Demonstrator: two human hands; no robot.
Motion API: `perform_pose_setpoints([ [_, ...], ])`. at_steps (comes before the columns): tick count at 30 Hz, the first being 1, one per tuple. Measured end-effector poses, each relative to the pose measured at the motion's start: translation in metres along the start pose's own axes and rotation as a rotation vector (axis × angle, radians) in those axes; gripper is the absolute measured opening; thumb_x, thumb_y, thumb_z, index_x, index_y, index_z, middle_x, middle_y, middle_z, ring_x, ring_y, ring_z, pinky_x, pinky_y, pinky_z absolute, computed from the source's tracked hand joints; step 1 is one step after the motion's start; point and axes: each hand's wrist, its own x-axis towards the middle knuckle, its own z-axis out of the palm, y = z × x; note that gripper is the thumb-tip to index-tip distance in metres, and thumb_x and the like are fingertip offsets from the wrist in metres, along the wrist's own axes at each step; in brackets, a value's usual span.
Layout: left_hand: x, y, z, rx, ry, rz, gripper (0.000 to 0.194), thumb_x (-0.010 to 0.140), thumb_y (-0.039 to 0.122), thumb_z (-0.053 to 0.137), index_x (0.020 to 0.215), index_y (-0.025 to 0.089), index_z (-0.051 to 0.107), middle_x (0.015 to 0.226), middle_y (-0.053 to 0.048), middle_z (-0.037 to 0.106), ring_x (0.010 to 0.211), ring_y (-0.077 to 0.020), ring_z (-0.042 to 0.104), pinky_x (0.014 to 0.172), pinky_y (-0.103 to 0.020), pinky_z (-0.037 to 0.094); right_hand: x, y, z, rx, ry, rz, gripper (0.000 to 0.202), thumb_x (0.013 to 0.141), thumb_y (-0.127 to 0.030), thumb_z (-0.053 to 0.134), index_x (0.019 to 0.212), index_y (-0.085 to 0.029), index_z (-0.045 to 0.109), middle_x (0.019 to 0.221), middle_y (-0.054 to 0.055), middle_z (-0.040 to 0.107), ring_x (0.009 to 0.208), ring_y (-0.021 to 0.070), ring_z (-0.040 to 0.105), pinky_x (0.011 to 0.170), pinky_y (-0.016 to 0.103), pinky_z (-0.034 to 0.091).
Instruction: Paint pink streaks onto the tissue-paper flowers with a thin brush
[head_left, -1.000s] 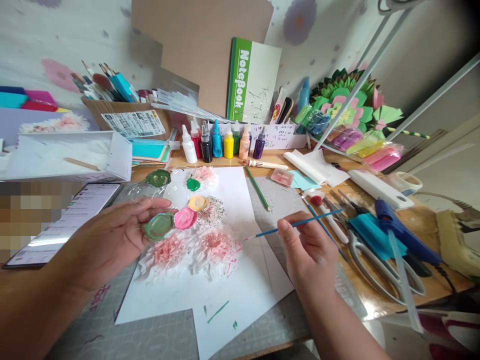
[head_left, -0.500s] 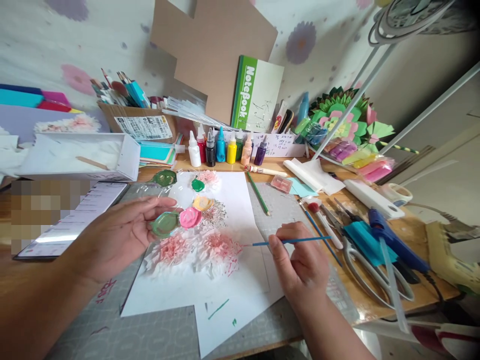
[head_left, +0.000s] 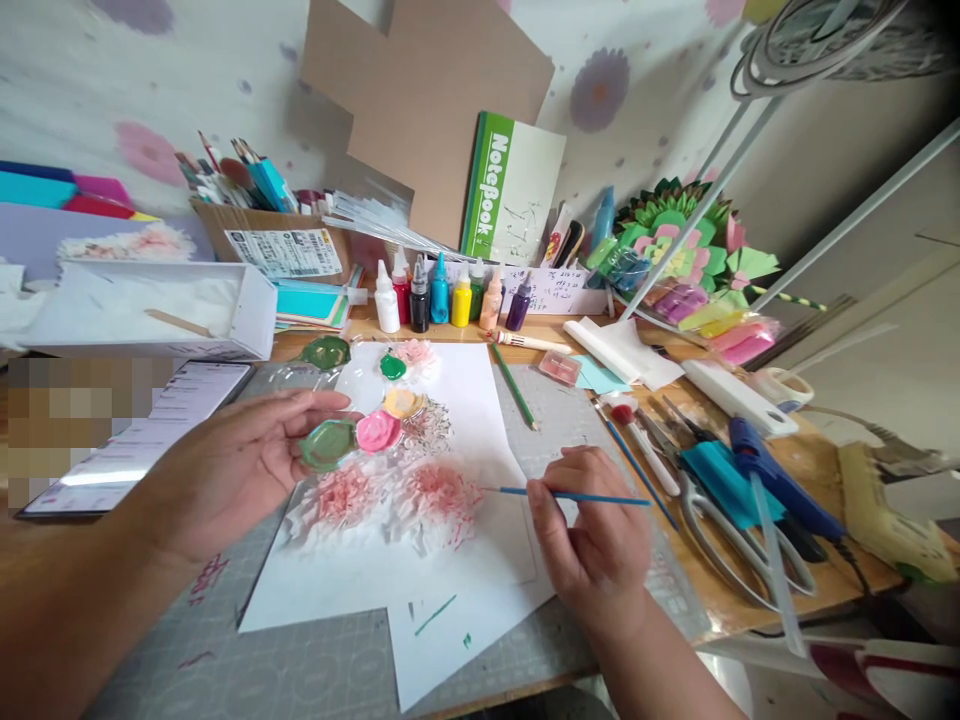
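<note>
My left hand [head_left: 255,465] holds up a clear paint palette, its wells filled with green, pink [head_left: 378,432] and yellow paint [head_left: 403,403]. In my right hand [head_left: 589,520] a thin blue paintbrush [head_left: 574,496] is pinched, pointing left. Its tip is at the right edge of a ruffled paper flower [head_left: 435,495], white with a pink-red centre. A second such flower [head_left: 341,500] lies to its left, just below the palette. Both rest on a white sheet of paper [head_left: 337,590]. A smaller pale pink flower [head_left: 416,358] shows behind the palette.
Paint bottles [head_left: 440,292] line the back of the desk. A green pencil [head_left: 514,387] lies on the grey cutting mat [head_left: 180,650]. To the right are scissors [head_left: 720,550], a blue glue gun [head_left: 787,490] and another brush [head_left: 637,463]. A phone [head_left: 150,450] lies at left.
My right hand and the brush have shifted very slightly left and down. The whole view has drifted a little; my left hand keeps the palette in nearly the same place.
</note>
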Motion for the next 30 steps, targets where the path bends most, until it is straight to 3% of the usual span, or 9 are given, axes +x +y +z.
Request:
perform_pose_setpoints([
  [5, -0.002, -0.005, -0.002, -0.023, -0.065, 0.023, 0.015, 0.065, 0.018, 0.076, 0.077, 0.011, 0.081, 0.080, -0.010, 0.076, 0.069, -0.0189, 0.067, 0.052, -0.025, 0.056, -0.005, 0.002, -0.006, 0.051, 0.031, 0.038, 0.021, 0.087, -0.002, 0.060, 0.083, -0.022, 0.054, 0.072, -0.001, 0.060, 0.069, 0.0156, 0.058, 0.075, 0.036, 0.053],
  [7, -0.003, -0.008, -0.002, -0.014, -0.108, 0.018, 0.020, 0.062, 0.022, 0.082, 0.079, 0.012, 0.082, 0.079, -0.010, 0.077, 0.070, -0.0197, 0.066, 0.053, -0.027, 0.058, -0.004, 0.000, -0.010, 0.076, 0.072, 0.048, 0.020, 0.087, -0.002, 0.061, 0.094, -0.020, 0.060, 0.079, 0.001, 0.063, 0.077, 0.0167, 0.062, 0.077, 0.036, 0.055],
  [11, -0.007, -0.013, -0.002, 0.005, -0.162, 0.037, 0.023, 0.062, 0.031, 0.085, 0.078, 0.014, 0.082, 0.079, -0.012, 0.077, 0.072, -0.0230, 0.067, 0.054, -0.031, 0.059, 0.010, -0.016, -0.012, 0.176, 0.079, -0.064, 0.026, 0.086, -0.001, 0.062, 0.107, -0.016, 0.064, 0.092, 0.006, 0.068, 0.092, 0.0192, 0.067, 0.078, 0.034, 0.056],
  [15, -0.012, -0.015, -0.001, 0.030, -0.202, 0.026, 0.023, 0.067, 0.035, 0.083, 0.081, 0.016, 0.081, 0.083, -0.014, 0.079, 0.074, -0.0262, 0.069, 0.056, -0.036, 0.060, 0.024, -0.032, 0.000, 0.276, -0.023, -0.092, 0.028, 0.086, 0.002, 0.060, 0.107, -0.016, 0.064, 0.092, 0.005, 0.069, 0.083, 0.0147, 0.066, 0.073, 0.029, 0.056],
  [21, -0.018, -0.016, 0.003, 0.013, -0.262, 0.057, 0.023, 0.067, 0.037, 0.085, 0.077, 0.017, 0.080, 0.080, -0.014, 0.079, 0.072, -0.0252, 0.070, 0.057, -0.034, 0.058, 0.027, -0.041, 0.020, 0.294, -0.037, -0.022, 0.024, 0.087, 0.001, 0.063, 0.103, -0.017, 0.067, 0.087, 0.005, 0.072, 0.078, 0.0133, 0.066, 0.070, 0.027, 0.056],
  [27, -0.021, -0.017, 0.004, 0.043, -0.249, 0.057, 0.033, 0.064, 0.044, 0.087, 0.078, 0.016, 0.080, 0.079, -0.013, 0.079, 0.072, -0.0245, 0.070, 0.058, -0.033, 0.055, 0.035, -0.046, 0.016, 0.343, -0.111, -0.020, 0.020, 0.087, 0.000, 0.061, 0.096, -0.016, 0.066, 0.080, 0.004, 0.071, 0.072, 0.0128, 0.065, 0.066, 0.027, 0.055],
  [30, -0.021, -0.016, 0.005, 0.047, -0.237, 0.062, 0.034, 0.062, 0.045, 0.089, 0.077, 0.016, 0.079, 0.081, -0.013, 0.078, 0.073, -0.0247, 0.069, 0.059, -0.033, 0.054, 0.037, -0.045, 0.011, 0.302, -0.086, -0.011, 0.021, 0.087, 0.000, 0.061, 0.099, -0.017, 0.066, 0.080, 0.003, 0.071, 0.072, 0.0133, 0.066, 0.065, 0.027, 0.054],
])
